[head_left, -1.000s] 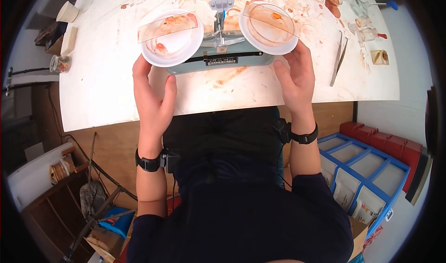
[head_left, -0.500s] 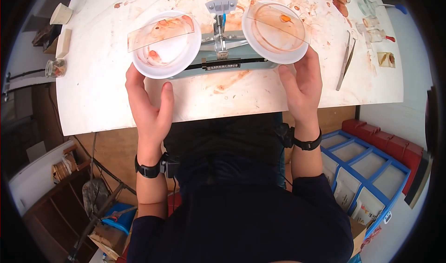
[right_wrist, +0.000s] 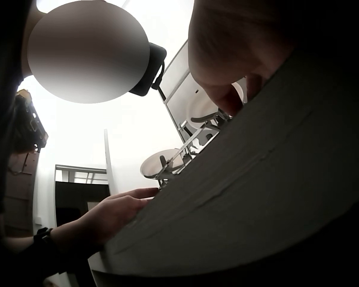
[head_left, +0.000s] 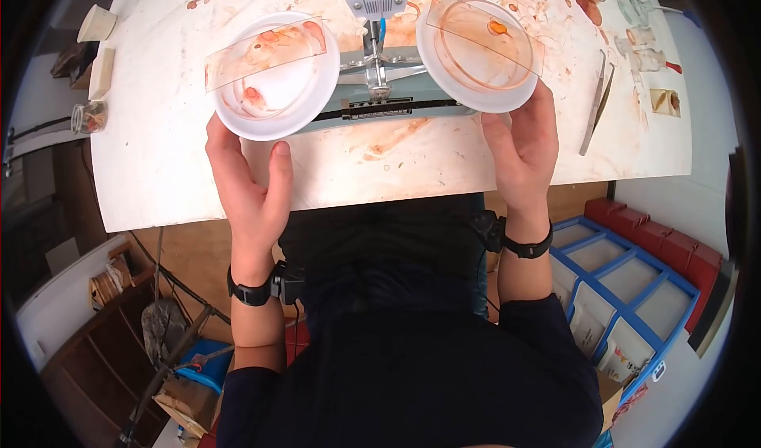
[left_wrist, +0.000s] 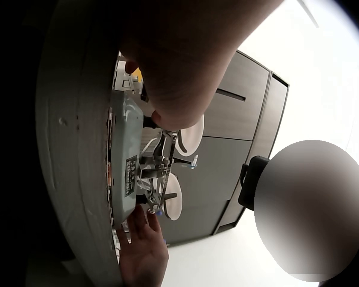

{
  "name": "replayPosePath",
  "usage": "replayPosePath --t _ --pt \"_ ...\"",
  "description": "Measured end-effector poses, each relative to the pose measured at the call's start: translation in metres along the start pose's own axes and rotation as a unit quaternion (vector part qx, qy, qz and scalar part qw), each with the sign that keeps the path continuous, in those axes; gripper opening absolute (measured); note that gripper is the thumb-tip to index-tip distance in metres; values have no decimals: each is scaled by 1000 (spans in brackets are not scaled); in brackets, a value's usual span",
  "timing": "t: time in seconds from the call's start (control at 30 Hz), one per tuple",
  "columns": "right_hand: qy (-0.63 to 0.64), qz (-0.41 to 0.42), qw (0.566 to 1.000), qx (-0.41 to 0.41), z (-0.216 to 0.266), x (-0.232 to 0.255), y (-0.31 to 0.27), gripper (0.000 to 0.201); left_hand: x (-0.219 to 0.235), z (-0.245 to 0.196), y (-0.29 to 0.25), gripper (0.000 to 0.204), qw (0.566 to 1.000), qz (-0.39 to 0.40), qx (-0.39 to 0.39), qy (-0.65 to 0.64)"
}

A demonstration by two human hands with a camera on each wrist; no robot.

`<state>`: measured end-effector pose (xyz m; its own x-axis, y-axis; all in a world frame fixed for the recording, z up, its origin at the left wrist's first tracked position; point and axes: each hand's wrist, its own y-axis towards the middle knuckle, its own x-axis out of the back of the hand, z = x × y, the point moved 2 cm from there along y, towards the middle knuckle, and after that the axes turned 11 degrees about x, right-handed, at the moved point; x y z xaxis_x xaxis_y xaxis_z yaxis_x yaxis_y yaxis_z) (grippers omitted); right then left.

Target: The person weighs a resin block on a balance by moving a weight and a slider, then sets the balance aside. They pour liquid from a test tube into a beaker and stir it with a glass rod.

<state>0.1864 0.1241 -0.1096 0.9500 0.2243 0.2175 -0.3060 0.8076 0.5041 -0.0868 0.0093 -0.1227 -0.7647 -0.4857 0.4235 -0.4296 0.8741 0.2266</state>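
A teal-grey two-pan balance stands on the stained white table. Its left white pan and right white pan each bear a clear rectangular plate with orange-red stains. My left hand is at the balance's left end, thumb apart, fingertips hidden beneath the left pan. At the opposite end is my right hand, its fingers partly behind the right pan. The left wrist view shows the right hand with extended fingers by the base's end. In the right wrist view, the left hand reaches with straight fingers toward the other end.
Tweezers lie right of the balance. Glass bottles and a small square container are farther right. A white cup, a white block and a glass jar line the left edge. Red-orange stains mark the tabletop.
The head view has shifted, so table and balance sit slightly lower, with the pans farther apart in the picture. Both hands stay at the balance's ends.
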Motion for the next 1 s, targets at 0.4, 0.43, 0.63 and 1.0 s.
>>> replayPosePath --t 0.4,0.43,0.63,1.0 --pt "12 5 1000 -2 1 0 0 54 0 1 0 64 1000 3 4 -4" --pt "11 5 1000 -2 0 0 0 54 0 1 0 64 1000 3 3 -4" --pt "10 5 1000 -3 1 0 0 54 0 0 0 64 1000 4 8 -5" --pt "12 -90 995 42 0 3 2 44 0 -2 2 62 1000 -5 1 -5"
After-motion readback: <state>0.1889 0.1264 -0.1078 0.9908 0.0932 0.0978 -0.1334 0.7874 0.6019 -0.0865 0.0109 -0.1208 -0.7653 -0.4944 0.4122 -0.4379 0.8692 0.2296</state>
